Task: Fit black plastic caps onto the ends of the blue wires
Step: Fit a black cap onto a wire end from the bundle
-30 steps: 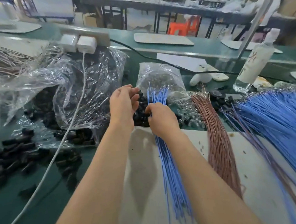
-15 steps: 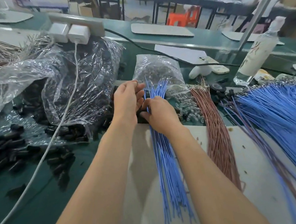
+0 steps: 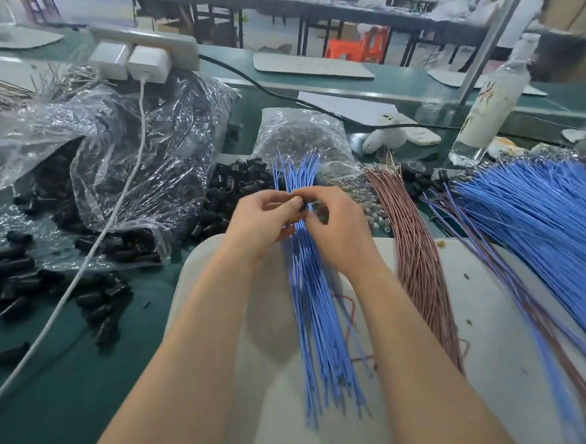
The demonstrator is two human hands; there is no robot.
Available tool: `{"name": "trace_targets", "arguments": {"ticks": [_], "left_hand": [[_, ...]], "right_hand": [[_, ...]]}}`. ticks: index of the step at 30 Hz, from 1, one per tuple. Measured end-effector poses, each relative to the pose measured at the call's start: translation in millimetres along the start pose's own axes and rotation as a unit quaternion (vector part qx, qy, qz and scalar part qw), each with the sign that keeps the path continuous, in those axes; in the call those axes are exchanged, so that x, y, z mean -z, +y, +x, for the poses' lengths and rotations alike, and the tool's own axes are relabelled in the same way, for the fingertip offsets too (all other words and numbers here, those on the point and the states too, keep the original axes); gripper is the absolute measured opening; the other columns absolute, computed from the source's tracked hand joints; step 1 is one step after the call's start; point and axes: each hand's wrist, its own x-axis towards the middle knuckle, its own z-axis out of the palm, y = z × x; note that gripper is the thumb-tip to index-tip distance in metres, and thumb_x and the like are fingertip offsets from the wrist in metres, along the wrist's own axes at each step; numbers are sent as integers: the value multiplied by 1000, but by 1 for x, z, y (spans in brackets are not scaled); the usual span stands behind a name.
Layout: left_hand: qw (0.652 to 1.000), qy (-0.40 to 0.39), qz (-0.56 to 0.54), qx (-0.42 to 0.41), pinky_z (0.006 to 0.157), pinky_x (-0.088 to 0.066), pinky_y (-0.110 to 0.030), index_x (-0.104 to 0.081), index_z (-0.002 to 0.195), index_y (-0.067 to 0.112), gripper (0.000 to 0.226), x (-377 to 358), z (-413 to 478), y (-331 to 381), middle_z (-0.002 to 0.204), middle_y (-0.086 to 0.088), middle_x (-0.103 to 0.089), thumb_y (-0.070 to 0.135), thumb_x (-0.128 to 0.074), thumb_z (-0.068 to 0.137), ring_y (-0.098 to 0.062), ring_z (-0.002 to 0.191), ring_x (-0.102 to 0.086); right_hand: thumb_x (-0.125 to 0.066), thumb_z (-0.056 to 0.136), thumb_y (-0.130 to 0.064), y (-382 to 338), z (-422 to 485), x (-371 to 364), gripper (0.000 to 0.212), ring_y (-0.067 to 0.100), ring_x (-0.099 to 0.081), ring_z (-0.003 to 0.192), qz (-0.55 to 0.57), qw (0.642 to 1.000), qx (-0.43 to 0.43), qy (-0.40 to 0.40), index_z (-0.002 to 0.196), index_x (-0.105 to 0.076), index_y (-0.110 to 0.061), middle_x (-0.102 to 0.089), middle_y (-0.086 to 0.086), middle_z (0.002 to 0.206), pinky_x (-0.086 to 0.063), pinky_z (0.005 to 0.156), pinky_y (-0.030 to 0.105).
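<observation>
- My left hand [image 3: 264, 220] had its fingers curled, thumb and forefinger pinching a black cap [image 3: 301, 203].
- My right hand [image 3: 340, 229] met it there, fingers curled in; I could not tell what they gripped.
- Both hands hung just above the blue wires [image 3: 314, 309], a bundle lying on the white mat [image 3: 496, 312].
- Loose black caps [image 3: 234, 184] lay heaped on the green desk [image 3: 55, 390], left of the bundle's tips.
- Pink wires [image 3: 416, 248] lay beside it on the right.

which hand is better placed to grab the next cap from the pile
Left: the cap pile lies on its side, just beyond the left hand, which pinches a cap; the right hand is over the blue wires.
</observation>
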Motion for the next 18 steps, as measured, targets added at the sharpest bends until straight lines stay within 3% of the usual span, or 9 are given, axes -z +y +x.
{"name": "trace_targets", "arguments": {"ticks": [3,6,8,11,14,16,18], "left_hand": [[995,36,-93,15,68,-57,-20,-60,90,16,10,1,4,-3,85,-3,-68,5,-61,90,-7,73,-67],[994,53,-98,-5,67,-55,-22,-60,90,19,17,0,5,-7,85,-2,-66,2,-59,90,-6,73,-68],[996,68,-56,-30,71,-55,-27,-60,88,22,21,-2,5,-12,85,-1,-64,1,-58,90,-10,78,-68],[988,104,63,-96,83,-54,-39,-57,93,23,20,-6,6,-17,88,-1,-62,5,-60,89,-21,88,-67],[970,130,147,-142,80,-50,-23,-59,103,17,18,-7,9,-20,87,10,-60,10,-64,87,-6,79,-60],[965,142,159,-155,74,-47,-11,-62,101,16,15,-5,10,-20,84,14,-60,10,-64,87,-1,77,-58],[968,140,139,-152,73,-47,-9,-61,92,22,12,-3,9,-18,83,15,-62,11,-64,87,-1,77,-60]], "right_hand": [[-59,90,-15,6,0,0,34,18,-57,102,-82,996,-47,-5,124,-58,-15,-61,5,115,-44,94,28],[-65,86,-45,9,0,-2,42,25,-57,103,-231,962,-131,-69,113,-59,-13,-62,5,108,-47,89,40],[-64,85,-49,9,0,-5,40,26,-59,98,-245,949,-169,-98,101,-61,-13,-65,5,100,-48,80,35],[-63,88,-42,10,1,-2,26,23,-60,82,-194,961,-180,-83,80,-62,-17,-68,5,87,-39,68,27],[-60,91,-38,15,2,7,29,12,-53,63,-153,972,-172,-57,69,-62,-19,-62,-2,67,-34,57,21],[-56,93,-36,17,4,13,34,4,-48,53,-132,974,-173,-60,67,-65,-17,-56,-8,55,-30,44,13],[-56,94,-33,19,4,16,32,2,-49,52,-111,974,-184,-72,72,-69,-15,-57,-8,54,-36,44,9]]}}
